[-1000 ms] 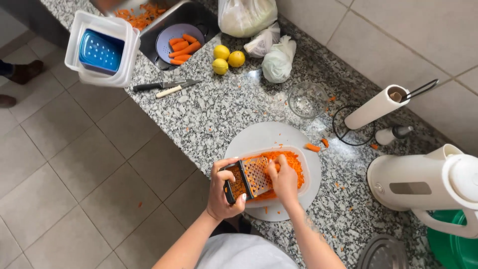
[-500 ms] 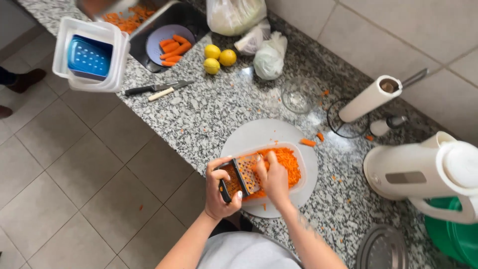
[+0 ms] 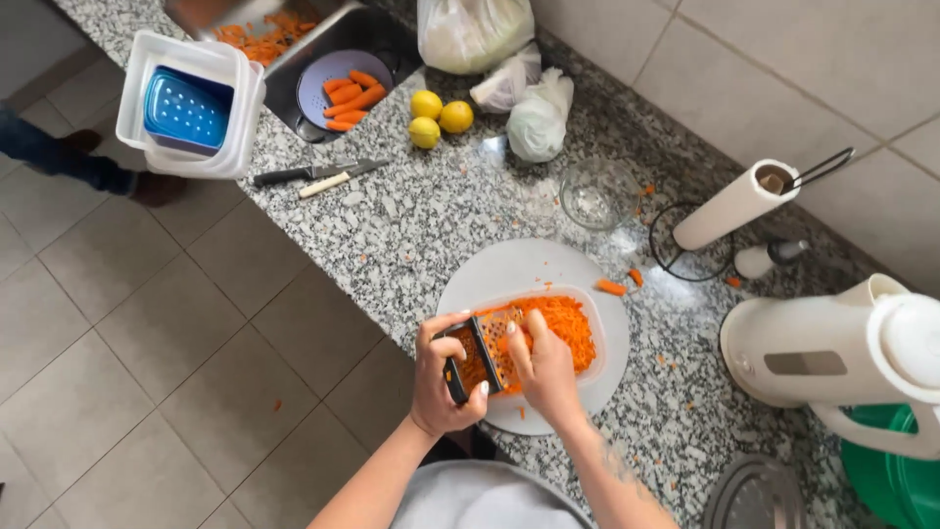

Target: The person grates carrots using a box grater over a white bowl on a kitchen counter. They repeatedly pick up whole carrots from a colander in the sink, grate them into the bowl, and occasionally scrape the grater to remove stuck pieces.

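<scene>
Granite counter (image 3: 411,235): left hand (image 3: 446,377) grips grater (image 3: 480,353); right hand (image 3: 543,367) presses against it.

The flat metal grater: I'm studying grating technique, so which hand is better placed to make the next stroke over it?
Probably the right hand: it lies on the flat metal grater face above the orange grated carrot, while the left hand has its grip on the grater's edge, steadying it.
</scene>
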